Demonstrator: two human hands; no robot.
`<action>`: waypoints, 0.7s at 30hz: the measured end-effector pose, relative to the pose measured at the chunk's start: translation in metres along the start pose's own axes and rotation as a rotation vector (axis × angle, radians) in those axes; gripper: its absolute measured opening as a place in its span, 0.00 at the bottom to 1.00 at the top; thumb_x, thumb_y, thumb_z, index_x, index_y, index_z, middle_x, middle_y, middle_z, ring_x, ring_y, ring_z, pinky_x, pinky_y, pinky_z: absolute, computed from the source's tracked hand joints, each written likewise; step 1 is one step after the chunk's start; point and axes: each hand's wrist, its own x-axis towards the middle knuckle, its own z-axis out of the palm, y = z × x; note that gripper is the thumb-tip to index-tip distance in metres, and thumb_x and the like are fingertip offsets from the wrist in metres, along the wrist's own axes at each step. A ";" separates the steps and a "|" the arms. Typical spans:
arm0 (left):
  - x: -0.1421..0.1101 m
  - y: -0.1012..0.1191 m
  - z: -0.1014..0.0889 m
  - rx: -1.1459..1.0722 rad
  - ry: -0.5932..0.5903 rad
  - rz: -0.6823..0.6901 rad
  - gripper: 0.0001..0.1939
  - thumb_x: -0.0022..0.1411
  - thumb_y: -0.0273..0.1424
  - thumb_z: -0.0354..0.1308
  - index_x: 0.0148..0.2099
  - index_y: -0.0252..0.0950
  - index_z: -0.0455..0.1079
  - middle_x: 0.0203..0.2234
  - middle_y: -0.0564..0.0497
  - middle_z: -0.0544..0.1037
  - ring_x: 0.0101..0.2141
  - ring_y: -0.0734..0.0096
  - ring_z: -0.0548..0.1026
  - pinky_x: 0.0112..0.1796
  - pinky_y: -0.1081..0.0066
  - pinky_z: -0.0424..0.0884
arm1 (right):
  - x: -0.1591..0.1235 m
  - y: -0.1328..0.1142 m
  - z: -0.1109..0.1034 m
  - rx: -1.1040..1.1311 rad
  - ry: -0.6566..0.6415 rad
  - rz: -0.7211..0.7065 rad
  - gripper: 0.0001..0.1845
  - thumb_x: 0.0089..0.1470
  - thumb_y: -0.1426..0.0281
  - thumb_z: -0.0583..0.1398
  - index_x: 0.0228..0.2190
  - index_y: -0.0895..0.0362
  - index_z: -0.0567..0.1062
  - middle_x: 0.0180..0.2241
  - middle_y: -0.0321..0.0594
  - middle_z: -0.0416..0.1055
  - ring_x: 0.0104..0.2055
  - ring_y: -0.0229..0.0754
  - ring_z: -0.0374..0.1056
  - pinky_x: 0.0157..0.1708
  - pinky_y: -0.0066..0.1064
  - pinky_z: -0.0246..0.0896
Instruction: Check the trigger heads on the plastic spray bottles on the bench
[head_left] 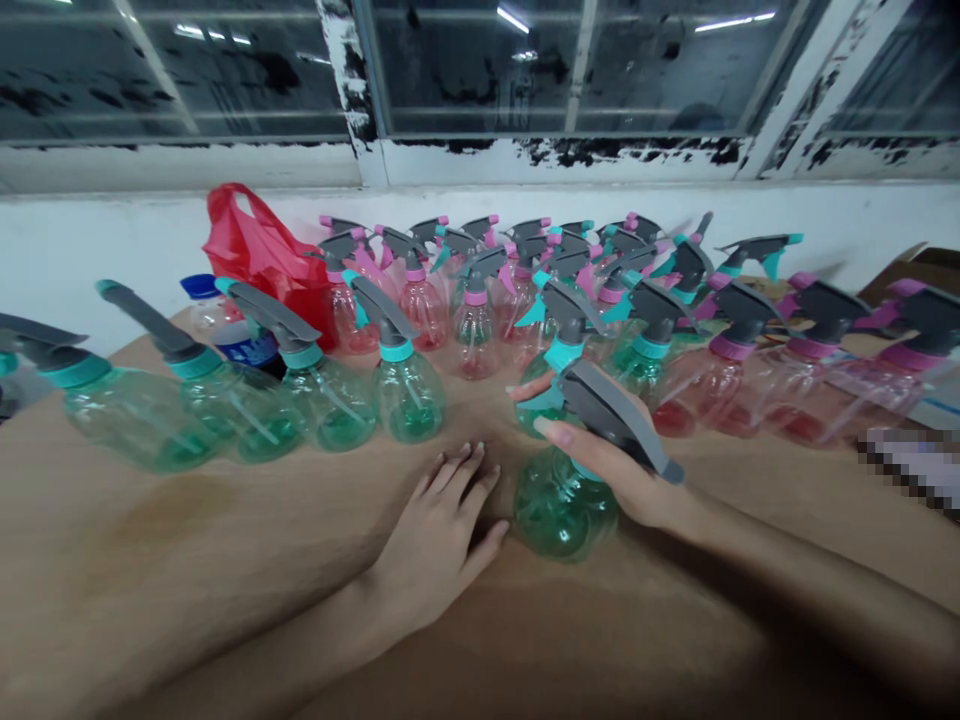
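My right hand (637, 480) is wrapped around the neck of a green spray bottle (559, 515) with a grey and teal trigger head. The bottle looks tilted a little, its base at or just above the table. My left hand (439, 540) lies palm down on the wooden table (285, 600), fingers stretched out, just left of that bottle and holding nothing. Beyond the left hand stands another green spray bottle (409, 395) with a teal collar. Pink spray bottles (679, 395) with pink collars stand to the right of my right hand.
Several more green spray bottles (255, 410) line the left side. At the back, many pink and green ones crowd near the wall beside a red plastic bag (270, 255) and a blue-capped drink bottle (244, 340). A cardboard box (919, 270) is at the far right.
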 end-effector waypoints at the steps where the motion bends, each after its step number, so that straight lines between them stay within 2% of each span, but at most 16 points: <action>1: 0.000 0.000 0.000 0.002 0.000 0.000 0.25 0.67 0.38 0.50 0.61 0.28 0.60 0.60 0.39 0.61 0.60 0.54 0.56 0.57 0.52 0.57 | 0.000 -0.001 0.000 -0.004 -0.003 0.008 0.09 0.54 0.65 0.61 0.39 0.52 0.71 0.34 0.35 0.71 0.32 0.39 0.67 0.35 0.33 0.62; 4: -0.001 0.000 0.000 0.000 -0.001 -0.002 0.26 0.66 0.38 0.50 0.60 0.28 0.60 0.60 0.38 0.61 0.60 0.53 0.56 0.57 0.52 0.57 | 0.001 -0.004 -0.001 -0.014 -0.016 0.040 0.08 0.55 0.63 0.60 0.37 0.52 0.71 0.28 0.33 0.70 0.24 0.36 0.63 0.29 0.32 0.60; 7: -0.001 0.000 0.000 0.000 -0.004 -0.004 0.25 0.67 0.38 0.50 0.60 0.28 0.60 0.60 0.39 0.61 0.60 0.54 0.57 0.56 0.52 0.57 | 0.002 -0.003 -0.001 -0.014 -0.036 0.026 0.08 0.55 0.61 0.59 0.33 0.52 0.70 0.18 0.29 0.62 0.18 0.34 0.57 0.22 0.31 0.56; 10: 0.000 0.000 0.000 0.004 -0.005 -0.002 0.25 0.67 0.39 0.49 0.60 0.29 0.60 0.60 0.39 0.61 0.60 0.54 0.56 0.56 0.52 0.57 | 0.003 0.000 0.000 -0.007 -0.030 -0.041 0.11 0.55 0.59 0.58 0.28 0.53 0.69 0.20 0.30 0.62 0.20 0.35 0.57 0.23 0.30 0.54; 13: 0.000 -0.001 0.001 0.012 -0.007 0.003 0.24 0.67 0.38 0.49 0.60 0.28 0.61 0.60 0.39 0.61 0.60 0.54 0.56 0.56 0.53 0.57 | 0.002 0.000 0.000 -0.022 -0.013 -0.050 0.12 0.56 0.59 0.57 0.27 0.53 0.68 0.21 0.31 0.61 0.22 0.35 0.56 0.25 0.30 0.56; 17: 0.000 -0.001 0.001 0.018 -0.001 0.000 0.24 0.67 0.38 0.49 0.60 0.28 0.61 0.60 0.39 0.61 0.60 0.54 0.56 0.56 0.53 0.57 | 0.001 -0.004 -0.001 -0.019 -0.025 -0.009 0.09 0.56 0.60 0.58 0.32 0.53 0.70 0.22 0.31 0.63 0.22 0.35 0.58 0.24 0.30 0.57; 21: 0.000 -0.001 0.001 0.011 -0.003 0.000 0.25 0.67 0.38 0.48 0.61 0.29 0.60 0.60 0.40 0.61 0.61 0.54 0.56 0.56 0.53 0.57 | 0.000 -0.006 -0.001 -0.005 -0.001 0.056 0.10 0.55 0.60 0.59 0.36 0.52 0.70 0.21 0.30 0.64 0.20 0.35 0.59 0.22 0.30 0.58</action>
